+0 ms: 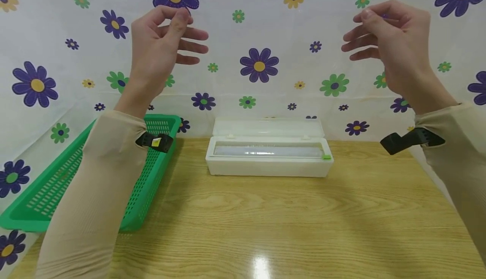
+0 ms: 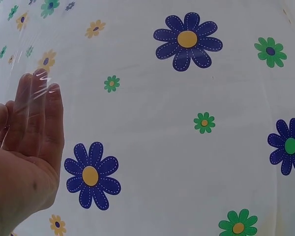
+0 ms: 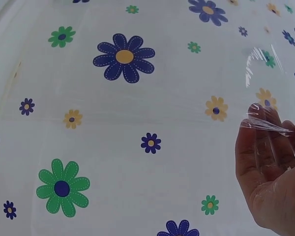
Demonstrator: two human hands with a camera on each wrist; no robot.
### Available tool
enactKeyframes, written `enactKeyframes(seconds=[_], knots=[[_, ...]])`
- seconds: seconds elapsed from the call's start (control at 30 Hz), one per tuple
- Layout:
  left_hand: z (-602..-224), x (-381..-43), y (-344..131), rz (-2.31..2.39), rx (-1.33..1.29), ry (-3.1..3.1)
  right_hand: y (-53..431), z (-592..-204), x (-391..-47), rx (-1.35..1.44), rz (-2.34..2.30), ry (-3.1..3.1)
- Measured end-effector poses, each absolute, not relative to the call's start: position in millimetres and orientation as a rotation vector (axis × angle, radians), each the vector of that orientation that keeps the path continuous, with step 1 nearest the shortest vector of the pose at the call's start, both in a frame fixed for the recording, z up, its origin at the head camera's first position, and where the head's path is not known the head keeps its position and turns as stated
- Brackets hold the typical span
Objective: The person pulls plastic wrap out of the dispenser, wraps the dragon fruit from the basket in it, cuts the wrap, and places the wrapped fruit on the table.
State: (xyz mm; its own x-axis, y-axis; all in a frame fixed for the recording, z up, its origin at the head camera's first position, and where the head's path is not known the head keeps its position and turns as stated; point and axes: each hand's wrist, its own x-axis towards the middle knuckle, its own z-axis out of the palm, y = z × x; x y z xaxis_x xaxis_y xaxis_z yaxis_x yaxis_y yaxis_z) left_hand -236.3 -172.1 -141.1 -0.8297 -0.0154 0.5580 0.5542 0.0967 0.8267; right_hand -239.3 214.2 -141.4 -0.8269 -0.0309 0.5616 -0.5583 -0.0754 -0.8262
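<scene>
Raised in front of the curtain, my left hand [image 1: 157, 47] pinches clear plastic wrap [image 2: 39, 91] between thumb and index finger, the other fingers extended behind it. Across from it, my right hand [image 1: 402, 42] pinches the wrap too, where creases gather at its fingertips in the right wrist view. The film is so transparent that its edges and full extent cannot be made out. Below and between the hands stands a white wrap dispenser box [image 1: 269, 168] with its lid [image 1: 267, 128] raised. A roll of wrap [image 1: 265, 150] lies inside it.
A green slider [image 1: 326, 157] sits at the dispenser's right front edge. To the left, a green perforated basket [image 1: 152, 186] lies beneath my left forearm. The wooden table [image 1: 258, 220] meets a flower-patterned curtain [image 1: 224, 38] at the back.
</scene>
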Motion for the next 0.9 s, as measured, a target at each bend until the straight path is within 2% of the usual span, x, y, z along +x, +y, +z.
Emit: enactKeyframes(seconds=[0.6, 0.9], knots=[[-161.9, -183.8, -175.0, -1.752, -0.667, -1.964, 221.2, -166.1, -193.7, 0.744, 1.868, -1.81], [-170.1, -171.9, -172.0, -1.743, -0.717, -1.964, 225.5, -177.1, -180.8, 0.771, 1.875, -1.822]])
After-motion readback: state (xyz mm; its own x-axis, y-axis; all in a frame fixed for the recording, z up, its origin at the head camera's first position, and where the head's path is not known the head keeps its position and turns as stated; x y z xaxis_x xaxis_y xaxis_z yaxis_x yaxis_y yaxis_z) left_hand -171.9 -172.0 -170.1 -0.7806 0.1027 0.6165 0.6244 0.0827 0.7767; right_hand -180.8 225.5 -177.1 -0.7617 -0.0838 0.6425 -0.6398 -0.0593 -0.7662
